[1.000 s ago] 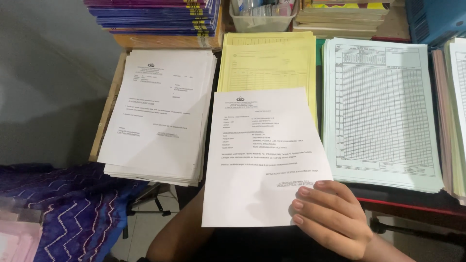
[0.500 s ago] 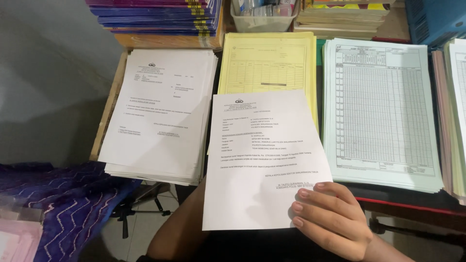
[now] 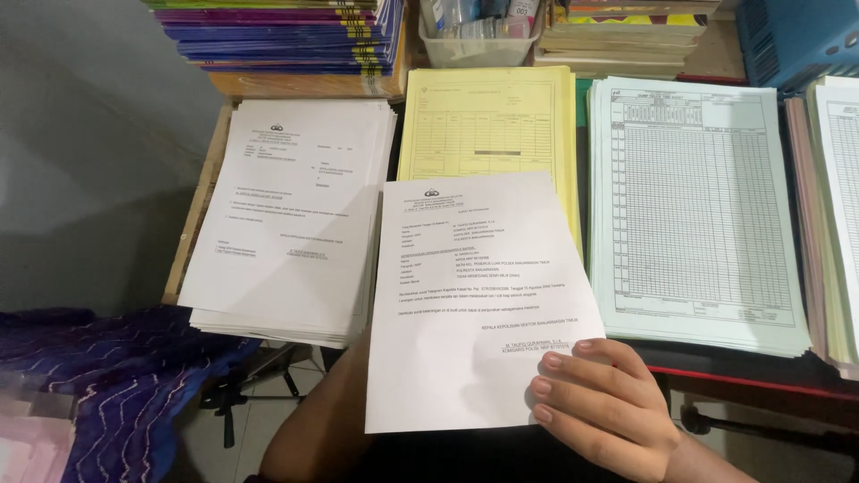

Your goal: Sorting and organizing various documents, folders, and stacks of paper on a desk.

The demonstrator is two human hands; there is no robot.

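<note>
White printed sheet (image 3: 474, 295) is pinched at its 5 o'clock corner by my right hand (image 3: 604, 407), above the yellow pile (image 3: 488, 116) at 12 o'clock; left hand unseen beneath, so I would support it flat.

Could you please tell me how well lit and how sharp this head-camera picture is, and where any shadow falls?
Head view: even indoor light, no harsh glare; the white sheet in the right hand is bright but its print is too small to read; it shades the white paper stack along its right edge; the left forearm lies dark beneath; the bottom-left corner looks blurred.
</note>
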